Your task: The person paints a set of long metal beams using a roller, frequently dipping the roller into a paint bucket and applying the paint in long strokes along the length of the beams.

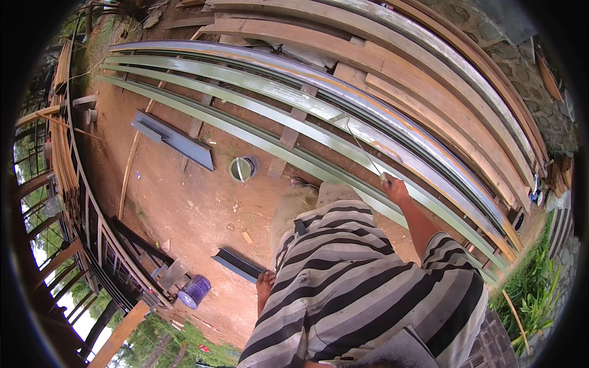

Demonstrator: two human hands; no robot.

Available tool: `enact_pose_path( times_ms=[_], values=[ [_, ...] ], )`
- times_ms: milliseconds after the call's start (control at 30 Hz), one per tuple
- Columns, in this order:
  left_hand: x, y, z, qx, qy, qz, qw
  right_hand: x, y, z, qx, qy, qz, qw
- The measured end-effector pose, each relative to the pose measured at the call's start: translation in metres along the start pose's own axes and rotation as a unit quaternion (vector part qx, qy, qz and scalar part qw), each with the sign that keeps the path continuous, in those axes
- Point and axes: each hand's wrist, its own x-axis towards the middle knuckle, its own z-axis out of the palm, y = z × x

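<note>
My right hand is closed round the handle of a paint roller with a long thin wire frame. Its roller head rests on a long metal beam that is partly coated pale green, with bare grey patches around the head. Nearer me run more green-painted beams. My left hand hangs low by my side, its fingers partly hidden, beside the end of a short dark metal channel; whether it touches that piece I cannot tell. A bucket with greenish paint stands on the ground to my left.
Bare metal beams with rust-orange streaks and stacked timber planks lie beyond. Wooden crosspieces support the beams. A grey metal offcut lies on the dirt at left, and a purple-blue bucket stands near a railing.
</note>
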Motion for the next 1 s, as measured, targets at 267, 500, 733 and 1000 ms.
enact_pose_path(
  times_ms=[267, 500, 733, 1000],
  values=[
    [0.017, 0.027, 0.005, -0.089, -0.032, -0.034, 0.995, 0.134, -0.181, 0.072, -0.005, -0.047, -0.019, 0.999],
    [0.021, 0.094, -0.032, -0.098, 0.089, -0.065, 0.989, 0.213, -0.341, 0.159, -0.017, -0.034, -0.051, 0.998],
    [0.038, 0.057, -0.065, -0.139, 0.104, -0.108, 0.979, 0.242, -0.443, 0.223, 0.024, -0.011, -0.038, 0.999],
    [0.053, 0.045, -0.052, -0.151, 0.088, -0.133, 0.975, 0.262, -0.503, 0.259, 0.049, 0.022, -0.051, 0.997]
  ],
)
